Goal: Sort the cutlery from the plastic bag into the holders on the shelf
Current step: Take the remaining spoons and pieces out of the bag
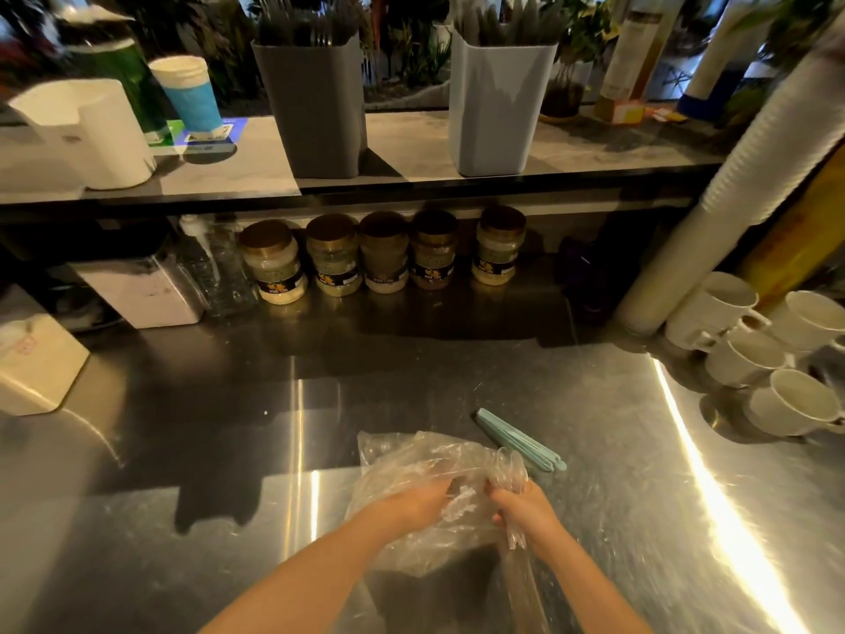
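A crumpled clear plastic bag (411,469) lies on the steel counter near me. My left hand (414,503) reaches into its opening; what its fingers touch is hidden by the film. My right hand (528,512) is closed around a bunch of clear plastic spoons (510,469), bowls pointing away from me, handles running back under my wrist. On the shelf above stand a dark grey holder (315,112) filled with forks and a light grey holder (498,107) filled with dark cutlery.
A light blue bag clip (516,441) lies just beyond the bag. White cups (750,354) and a tall stack of paper cups (713,208) crowd the right. Several jars (384,253) line the back under the shelf. White boxes (36,363) sit at the left.
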Demonstrator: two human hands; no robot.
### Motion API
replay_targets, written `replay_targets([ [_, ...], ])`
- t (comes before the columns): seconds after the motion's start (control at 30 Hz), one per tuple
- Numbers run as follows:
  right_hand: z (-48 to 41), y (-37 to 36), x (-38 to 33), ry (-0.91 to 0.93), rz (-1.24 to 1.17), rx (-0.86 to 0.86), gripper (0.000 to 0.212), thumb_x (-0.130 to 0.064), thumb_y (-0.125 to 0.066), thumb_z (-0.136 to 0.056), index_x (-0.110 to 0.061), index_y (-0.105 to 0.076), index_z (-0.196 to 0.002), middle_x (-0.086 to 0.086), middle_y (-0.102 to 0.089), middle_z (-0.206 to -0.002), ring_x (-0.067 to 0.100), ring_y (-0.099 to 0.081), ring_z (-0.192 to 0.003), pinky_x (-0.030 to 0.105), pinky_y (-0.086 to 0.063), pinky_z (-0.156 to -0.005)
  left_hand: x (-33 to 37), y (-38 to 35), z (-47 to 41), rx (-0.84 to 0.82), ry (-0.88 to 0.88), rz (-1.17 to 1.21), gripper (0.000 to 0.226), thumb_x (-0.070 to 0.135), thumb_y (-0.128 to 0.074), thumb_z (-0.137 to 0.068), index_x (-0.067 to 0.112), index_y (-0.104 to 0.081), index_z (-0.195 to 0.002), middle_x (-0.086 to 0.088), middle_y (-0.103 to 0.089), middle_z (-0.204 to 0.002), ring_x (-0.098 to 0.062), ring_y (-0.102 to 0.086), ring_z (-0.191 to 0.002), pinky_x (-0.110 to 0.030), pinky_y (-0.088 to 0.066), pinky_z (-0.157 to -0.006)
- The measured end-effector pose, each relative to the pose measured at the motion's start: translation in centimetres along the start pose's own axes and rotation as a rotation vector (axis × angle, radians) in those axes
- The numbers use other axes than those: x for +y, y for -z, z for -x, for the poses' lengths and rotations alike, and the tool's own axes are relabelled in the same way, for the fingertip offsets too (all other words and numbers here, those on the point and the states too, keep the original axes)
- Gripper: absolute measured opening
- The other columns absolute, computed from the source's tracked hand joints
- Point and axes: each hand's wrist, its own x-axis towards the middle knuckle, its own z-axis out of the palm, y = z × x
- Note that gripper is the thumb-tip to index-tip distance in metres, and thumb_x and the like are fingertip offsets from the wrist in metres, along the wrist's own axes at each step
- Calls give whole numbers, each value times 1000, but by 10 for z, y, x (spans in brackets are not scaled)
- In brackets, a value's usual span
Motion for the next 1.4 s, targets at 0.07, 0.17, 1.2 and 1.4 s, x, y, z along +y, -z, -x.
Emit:
replay_targets([
  [0.07, 0, -1, -1, 18, 2, 22, 22, -8, -68, -82, -7, -64, -104, 11, -68, -90, 19, -63, -71, 26, -51, -57, 5, 11, 15, -39, 56, 16, 42, 24, -41, -96, 39, -40, -135, 2, -57, -121, -15, -56, -105, -36, -48, -96],
  [0.17, 3, -2, -6, 68, 9, 46, 17, -4, -66, -83, -8, -62, -98, 7, -65, -83, 16, -61, -66, 22, -49, -52, 16, 32, 34, 43, 23, -122, 40, 27, -41, -99, 31, -43, -138, 0, -55, -130, -16, -54, -110, -30, -45, -98],
  [1.2, 57, 6, -80, 164, -449, -305, 5, -11, -61, -89, -9, -59, -85, -1, -57, -61, 6, -47, -46, 19, -43, -48, 67, 93, 118, -60, -10, 900, 16, 19, -51, -98, 13, -64, -103, 5, -57, -73, -3, -46, -54, -15, -44, -57],
  [1.4, 72, -5, -85, 189, -731, -409, 17, -26, -59, -82, -9, -59, -85, 1, -62, -71, 5, -48, -44, 17, -47, -46, 76, 85, 122, 58, -57, 1024, 19, 26, -49, -98, 12, -60, -91, 4, -56, -67, -4, -48, -54, -15, -43, -54],
])
